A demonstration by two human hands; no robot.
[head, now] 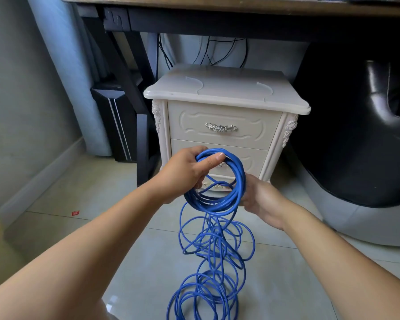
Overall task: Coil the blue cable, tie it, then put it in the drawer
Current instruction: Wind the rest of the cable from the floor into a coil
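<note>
The right hand [261, 199] hides its fingertips behind the blue cable [237, 181] coil, which also covers most of the lower drawer [254, 158] handle. Loose loops run off the bottom edge.

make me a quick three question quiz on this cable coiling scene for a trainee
1. True or false: the top drawer of the white nightstand is shut.
2. Where does the uncoiled part of the blue cable lie? A on the nightstand; B in loose loops on the tiled floor; C in the drawer.
3. Which hand has its thumb over the top of the coil?
Key: 1 true; 2 B; 3 the left hand.
</note>
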